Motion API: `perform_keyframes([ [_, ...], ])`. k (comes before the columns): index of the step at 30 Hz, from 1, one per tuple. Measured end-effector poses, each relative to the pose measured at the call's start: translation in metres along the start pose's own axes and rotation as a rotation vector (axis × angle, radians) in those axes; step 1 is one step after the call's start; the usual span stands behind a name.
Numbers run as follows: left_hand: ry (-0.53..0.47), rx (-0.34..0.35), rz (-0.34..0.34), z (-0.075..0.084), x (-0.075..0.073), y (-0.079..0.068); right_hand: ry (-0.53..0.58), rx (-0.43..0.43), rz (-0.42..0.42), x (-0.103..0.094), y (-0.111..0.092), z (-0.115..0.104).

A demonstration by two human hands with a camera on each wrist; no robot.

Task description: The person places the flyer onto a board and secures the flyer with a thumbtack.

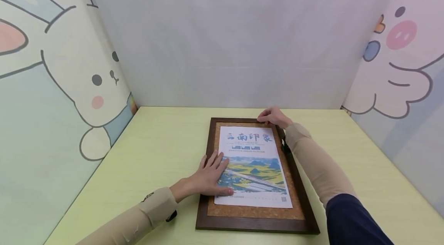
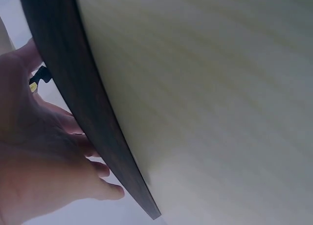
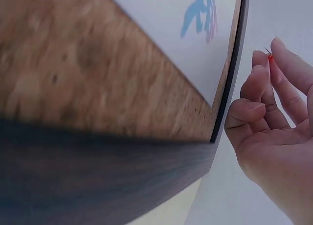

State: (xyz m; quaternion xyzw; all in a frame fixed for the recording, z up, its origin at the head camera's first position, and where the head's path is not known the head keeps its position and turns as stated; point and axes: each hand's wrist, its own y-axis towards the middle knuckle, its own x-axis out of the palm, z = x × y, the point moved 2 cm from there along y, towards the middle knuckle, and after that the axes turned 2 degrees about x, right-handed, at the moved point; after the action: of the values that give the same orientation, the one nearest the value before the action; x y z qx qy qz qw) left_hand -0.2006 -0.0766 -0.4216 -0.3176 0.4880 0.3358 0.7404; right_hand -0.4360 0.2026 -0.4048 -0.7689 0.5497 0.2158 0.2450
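Here's the cork board (image 1: 254,211), lying on the pale surface (image 1: 166,152), its dark wooden frame (image 1: 256,224) running all the way round, and on the cork lies the poster (image 1: 254,166), well inside that frame! Blue Chinese characters sit at the board's far end, a printed landscape of yellow-green fields and blue hills at its near half, with a small square code by the near right corner.

Over on the board's left side, the left hand (image 1: 209,177) is spread wide, fingers straight and fanned, resting across the poster's left edge and gripping nothing. And up at the board's far right corner, look at the right hand (image 1: 272,117): thumb and fingertips close together, pinching a tiny red pin (image 3: 270,56), its needle tip clear of the fingers, the other fingers loosely bent. Whether that hand touches the frame, I can't tell.

Beige sleeves on both arms, the right one meeting dark blue cloth beside the board's right side. Beyond the board rises a plain pale wall (image 1: 225,44); far off to its left, a cartoon rabbit (image 1: 76,79), and to its right, a cartoon bird (image 1: 399,67).
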Motion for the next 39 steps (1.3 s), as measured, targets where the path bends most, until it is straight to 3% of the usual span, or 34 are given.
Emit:
perform_keyframes([
  [20, 0.018, -0.003, -0.014, 0.002, 0.001, 0.001, -0.043, -0.054, -0.078, 0.034, 0.012, -0.03],
  [39, 0.022, -0.014, -0.027, 0.004, -0.002, 0.001, -0.191, -0.09, -0.083, 0.05, 0.018, -0.033],
])
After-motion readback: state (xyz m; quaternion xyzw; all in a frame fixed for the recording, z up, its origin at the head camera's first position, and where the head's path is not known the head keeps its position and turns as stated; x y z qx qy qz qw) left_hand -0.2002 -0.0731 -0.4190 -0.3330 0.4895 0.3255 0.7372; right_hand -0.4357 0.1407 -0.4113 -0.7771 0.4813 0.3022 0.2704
